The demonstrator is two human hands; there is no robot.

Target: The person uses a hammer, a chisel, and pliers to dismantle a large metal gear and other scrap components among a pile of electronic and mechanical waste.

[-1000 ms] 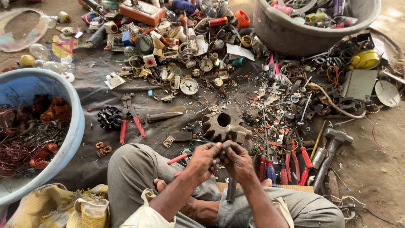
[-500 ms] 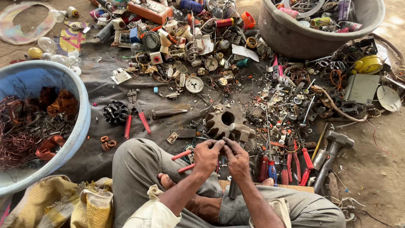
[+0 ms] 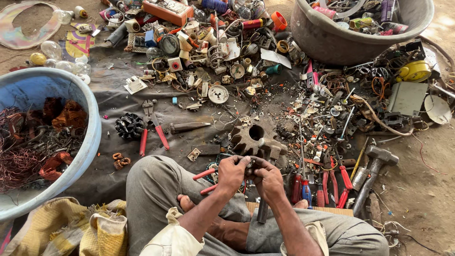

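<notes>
Single head view, steep downward, close over lap, scrap-strewn ground beyond.

Ground: bare dirt, with a dark grey cloth (image 3: 113, 118) spread over its middle. On the cloth: rusty toothed gear (image 3: 256, 138) near the centre; red-handled pliers (image 3: 152, 128) and a black ribbed part (image 3: 129, 126) toward the left edge; scattered small scrap along the far edge. On the dirt: blue tub (image 3: 92, 142) at left, grey tub (image 3: 322, 42) at the far right, hammer (image 3: 374, 166) at right.

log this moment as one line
left hand: gripping small metal part | right hand: same part | ahead: rusty gear | right: hammer
</notes>
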